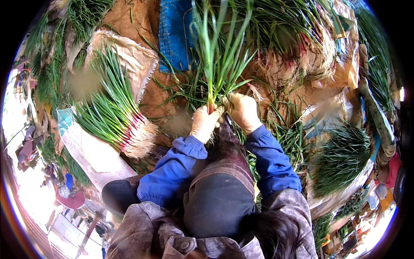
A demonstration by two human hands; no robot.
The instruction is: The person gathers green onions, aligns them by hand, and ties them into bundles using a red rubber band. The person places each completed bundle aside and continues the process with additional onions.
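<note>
My left hand [205,123], in a pale thin glove, is closed around the reddish lower stems of a few green onion-like plants [212,77], whose leaves fan upward. Close beside it, my right hand [242,110], gloved too, is closed with its fingertips pinching leaf matter at the side of the stems; exactly what it grips is partly hidden. Both hands are over my lap. To the left lies a neat pile of plants with pink stem bases and pale roots [140,137]. At the upper right is a larger heap with tangled roots [300,55].
Woven sacks [126,55] cover the ground, with a blue sack [176,32] at the top. Loose leaves [291,139] lie right of my lap, near another green bundle [343,158]. A rolled cloth-like bundle [376,113] stands farther right. People are at the far left.
</note>
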